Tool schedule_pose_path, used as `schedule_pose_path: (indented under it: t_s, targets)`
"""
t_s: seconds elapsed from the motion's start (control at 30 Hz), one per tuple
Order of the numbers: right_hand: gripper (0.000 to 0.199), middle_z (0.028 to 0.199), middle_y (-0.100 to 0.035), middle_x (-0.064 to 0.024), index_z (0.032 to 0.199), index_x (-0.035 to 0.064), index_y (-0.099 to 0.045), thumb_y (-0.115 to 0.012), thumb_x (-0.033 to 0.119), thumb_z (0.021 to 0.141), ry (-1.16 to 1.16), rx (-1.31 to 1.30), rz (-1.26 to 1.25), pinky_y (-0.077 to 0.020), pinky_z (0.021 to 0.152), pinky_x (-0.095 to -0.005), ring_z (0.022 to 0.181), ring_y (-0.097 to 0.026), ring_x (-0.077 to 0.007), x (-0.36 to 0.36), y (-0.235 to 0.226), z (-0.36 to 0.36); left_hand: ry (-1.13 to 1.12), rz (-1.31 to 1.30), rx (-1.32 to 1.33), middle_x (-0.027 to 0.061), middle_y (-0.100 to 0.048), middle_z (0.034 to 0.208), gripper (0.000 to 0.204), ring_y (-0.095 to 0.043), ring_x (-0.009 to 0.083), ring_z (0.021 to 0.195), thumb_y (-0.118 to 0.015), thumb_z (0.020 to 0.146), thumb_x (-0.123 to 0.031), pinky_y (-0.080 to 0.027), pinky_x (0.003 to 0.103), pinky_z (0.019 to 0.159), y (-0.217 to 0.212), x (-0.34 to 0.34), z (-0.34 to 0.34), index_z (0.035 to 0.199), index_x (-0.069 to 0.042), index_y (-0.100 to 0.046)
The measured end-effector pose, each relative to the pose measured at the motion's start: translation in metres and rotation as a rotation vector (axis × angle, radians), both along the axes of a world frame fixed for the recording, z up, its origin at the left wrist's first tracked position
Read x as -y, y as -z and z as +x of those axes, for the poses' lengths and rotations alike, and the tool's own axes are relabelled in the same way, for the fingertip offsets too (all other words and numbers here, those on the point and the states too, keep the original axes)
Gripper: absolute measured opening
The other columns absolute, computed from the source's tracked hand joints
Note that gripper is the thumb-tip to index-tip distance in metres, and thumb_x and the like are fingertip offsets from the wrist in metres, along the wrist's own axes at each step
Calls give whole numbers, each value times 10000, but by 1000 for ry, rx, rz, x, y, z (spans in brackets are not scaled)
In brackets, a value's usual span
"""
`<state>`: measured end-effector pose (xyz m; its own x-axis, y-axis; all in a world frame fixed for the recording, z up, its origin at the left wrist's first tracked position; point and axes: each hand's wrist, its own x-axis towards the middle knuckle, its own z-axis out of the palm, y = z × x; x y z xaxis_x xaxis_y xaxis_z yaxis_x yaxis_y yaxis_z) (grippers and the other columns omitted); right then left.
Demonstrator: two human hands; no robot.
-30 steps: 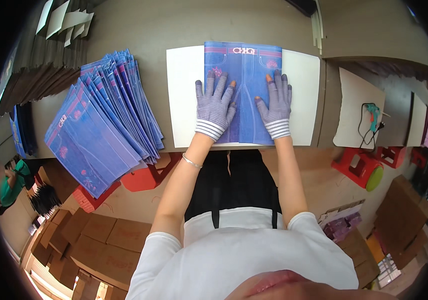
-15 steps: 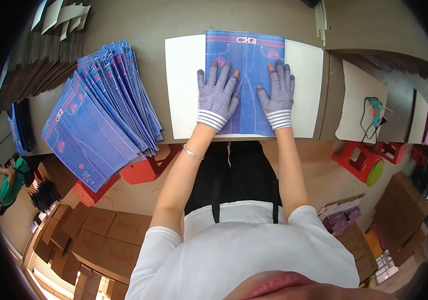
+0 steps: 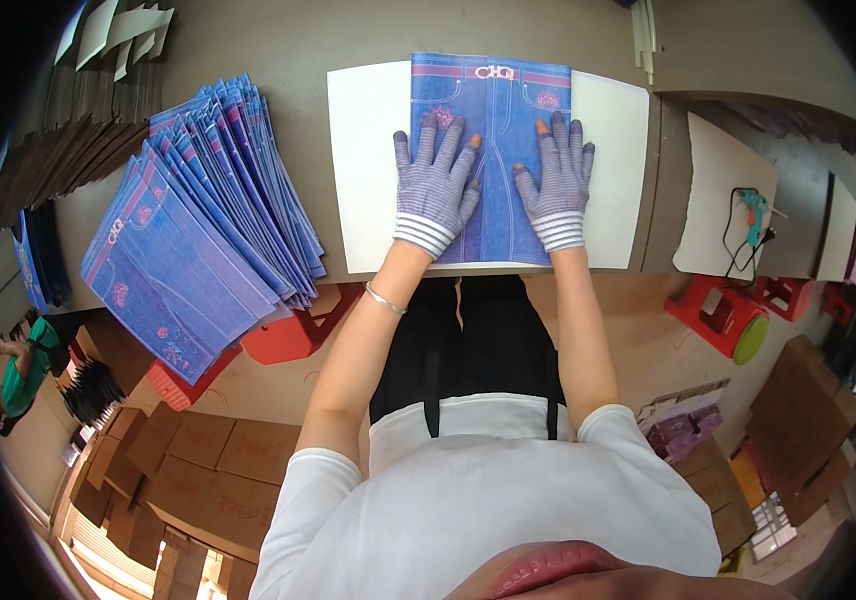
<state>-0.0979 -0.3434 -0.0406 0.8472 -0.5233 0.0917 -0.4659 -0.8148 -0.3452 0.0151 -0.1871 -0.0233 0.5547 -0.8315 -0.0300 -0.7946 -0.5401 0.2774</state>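
A flat blue piece printed like denim jeans, with a pink belt band across its far end, lies on a larger white sheet. My left hand, in a grey-purple striped glove, rests flat over its left side with fingers spread. Over the right edge lies my right hand, gloved alike, its palm down and fingers apart. Thumb and index fingertips are bare on both visible gloves. Neither hand grips anything. Part of the print is hidden beneath them.
Left of me, a fanned stack of the same denim-print pieces overhangs the table edge above red stools. Brown sheets are piled at far left. A teal glue gun with a black cord sits on a pale board at right.
Both hands stay flat on the denim-print piece in nearly the same spots. The whole view has shifted only slightly.
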Motion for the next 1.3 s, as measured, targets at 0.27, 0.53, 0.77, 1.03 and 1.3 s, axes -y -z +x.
schedule_pose_path:
  t_s: [0.27,0.53,0.77,1.03,1.3]
  targets:
    - [693,1533,-300,-129,1447,101,-376,-576,423,866,-33,-195,-157,-87,1122,-645,1438,-212,-340,1,-1,2,16,-23,6,128,-343,1501,591,-224,409,1414,-606,830,-330,-113,618,1137,7,2,-2,1393,-201,-482]
    - [654,1494,-358,-137,1399,98,-430,-502,503,890,-251,-101,-221,-201,1086,-623,1394,-302,-302,48,-4,30,114,-61,65,144,-329,1501,631,-279,404,1372,-580,847,-399,-185,591,1120,3,25,37,1416,-176,-422]
    - [583,1470,-403,-100,1376,128,-452,-483,466,902,-383,-99,-407,-257,1059,-612,1361,-360,-273,96,-5,78,157,-120,170,188,-331,1487,624,-261,386,1392,-535,872,-385,-147,554,1150,-2,66,83,1387,-51,-422]
    - [671,1414,-435,-163,1322,16,-469,-617,415,803,-624,-185,127,-279,1048,-590,1330,-381,-332,-54,-23,-107,283,39,-307,148,-295,1522,850,-271,325,1404,-671,755,-458,-169,559,1145,-7,-85,-114,1442,-63,-362]
    - [642,1420,-421,-170,1398,64,-403,-627,284,837,-618,-190,230,-225,1122,-540,1354,-339,-361,-77,-51,-107,86,-246,-549,159,-618,1110,268,-551,332,1113,-578,815,-168,-436,434,971,-58,-138,-113,1048,-64,-661]
